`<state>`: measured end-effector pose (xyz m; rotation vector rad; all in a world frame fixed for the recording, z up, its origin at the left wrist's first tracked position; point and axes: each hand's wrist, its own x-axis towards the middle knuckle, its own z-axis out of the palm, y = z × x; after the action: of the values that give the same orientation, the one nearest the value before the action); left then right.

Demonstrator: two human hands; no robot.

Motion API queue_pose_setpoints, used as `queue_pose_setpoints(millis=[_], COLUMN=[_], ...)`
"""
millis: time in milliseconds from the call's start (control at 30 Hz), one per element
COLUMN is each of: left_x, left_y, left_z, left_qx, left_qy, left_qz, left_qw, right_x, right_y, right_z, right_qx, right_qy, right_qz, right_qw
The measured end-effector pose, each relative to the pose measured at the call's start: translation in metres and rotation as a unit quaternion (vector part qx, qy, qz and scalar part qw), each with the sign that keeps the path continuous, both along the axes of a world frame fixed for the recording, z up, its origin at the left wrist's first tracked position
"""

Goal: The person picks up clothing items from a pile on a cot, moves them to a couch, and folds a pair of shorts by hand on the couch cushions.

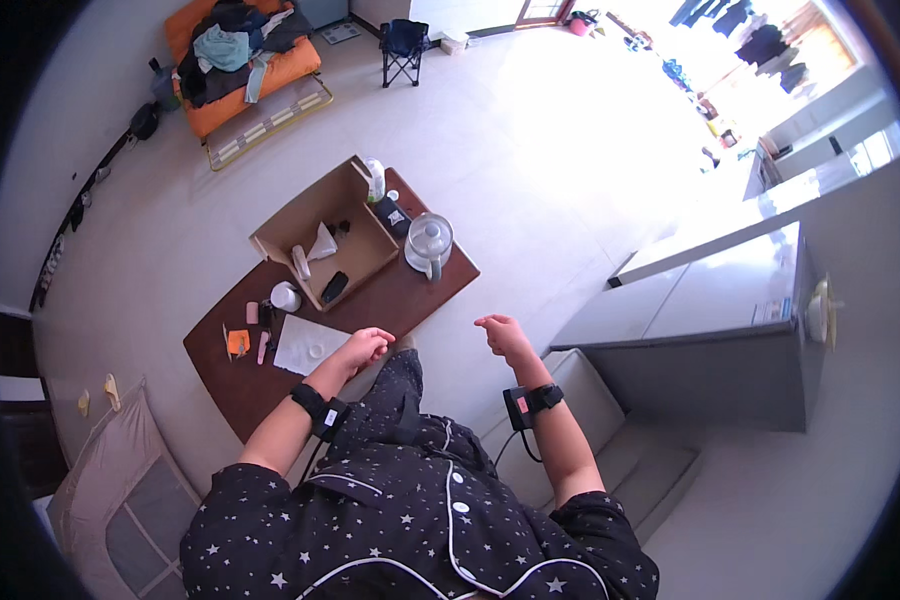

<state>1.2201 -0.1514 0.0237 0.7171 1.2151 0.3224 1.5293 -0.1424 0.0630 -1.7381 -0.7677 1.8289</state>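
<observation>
My left hand (365, 349) is over the near edge of a brown table (229, 390), beside a white sheet of paper (300, 337) with a small clear round item on it. Its fingers are curled with the index finger partly extended, and it holds nothing visible. My right hand (501, 336) hovers right of the table in a similar pose, also with nothing visible in it. An open cardboard box (379, 262) on the table contains crumpled white tissue (322, 244) and a black object (334, 286). A glass kettle (429, 244) stands right of the box.
On the table's left are a white cylindrical container (286, 297), an orange item (238, 342) and small pink items. A grey sofa (589, 390) and a refrigerator (690, 300) stand at right. Behind are an orange folding bed (300, 64) with clothes and a folding chair (403, 41).
</observation>
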Motion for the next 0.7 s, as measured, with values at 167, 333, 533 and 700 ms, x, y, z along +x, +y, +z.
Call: queue_pose_setpoints(millis=[167, 333, 533, 700], left_x=[0.016, 0.03, 0.047, 0.073], left_y=[0.084, 0.13, 0.125, 0.137], left_z=[0.02, 0.011, -0.011, -0.012], left_qx=[0.04, 0.072, -0.014, -0.014], left_qy=[0.001, -0.017, -0.014, -0.006], left_qz=[0.037, 0.119, 0.177, 0.249], left_qw=[0.999, 0.99, 0.984, 0.968], right_x=[0.011, 0.021, 0.033, 0.038], right_y=[0.082, 0.141, 0.199, 0.253], right_z=[-0.003, -0.003, -0.022, -0.027], right_qx=[0.014, 0.015, -0.014, -0.021], right_qy=[-0.016, -0.04, -0.014, 0.005], right_qz=[0.032, 0.051, 0.111, 0.172], right_qw=[0.999, 0.998, 0.994, 0.985])
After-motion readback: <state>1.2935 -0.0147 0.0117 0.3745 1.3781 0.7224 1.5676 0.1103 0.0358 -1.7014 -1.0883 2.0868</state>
